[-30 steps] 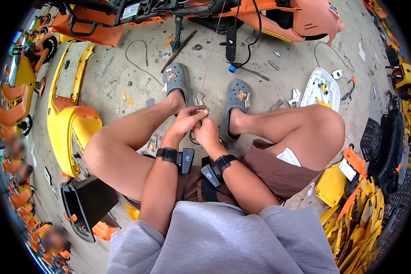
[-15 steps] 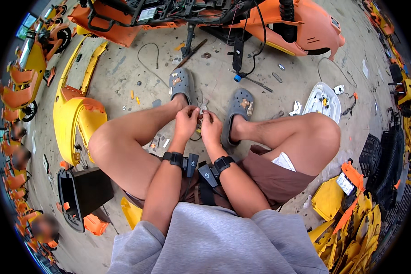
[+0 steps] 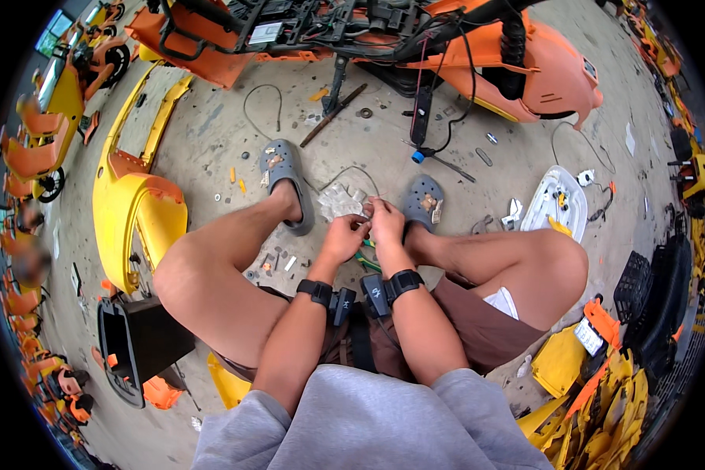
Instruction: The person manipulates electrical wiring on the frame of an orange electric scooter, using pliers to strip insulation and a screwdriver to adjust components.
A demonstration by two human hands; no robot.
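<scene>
My left hand point(image 3: 347, 233) and my right hand point(image 3: 385, 221) meet between my shins, fingers pinched closely together on something small and thin that I cannot make out. Just below them is a green object point(image 3: 366, 260), partly hidden by the hands, perhaps a tool's handles. Behind my fingers, crumpled white scraps point(image 3: 337, 201) lie on the floor beside a thin looped cable point(image 3: 354, 169). My two grey clogs point(image 3: 286, 164) flank these, toes pointing away from me. Each wrist wears a black strapped device point(image 3: 338, 305).
An orange, partly stripped scooter point(image 3: 540, 78) lies ahead. A yellow panel point(image 3: 110, 219) and black box point(image 3: 145, 352) are left. A white tray point(image 3: 554, 200) with small parts, black mesh parts point(image 3: 654, 313) and piled yellow panels point(image 3: 603, 407) are right. Scooters point(image 3: 39, 157) line the far left.
My hands have shifted rightward and my left foot leftward, uncovering the white scraps. The green object has come into sight below my hands. The scene sits lower in view.
</scene>
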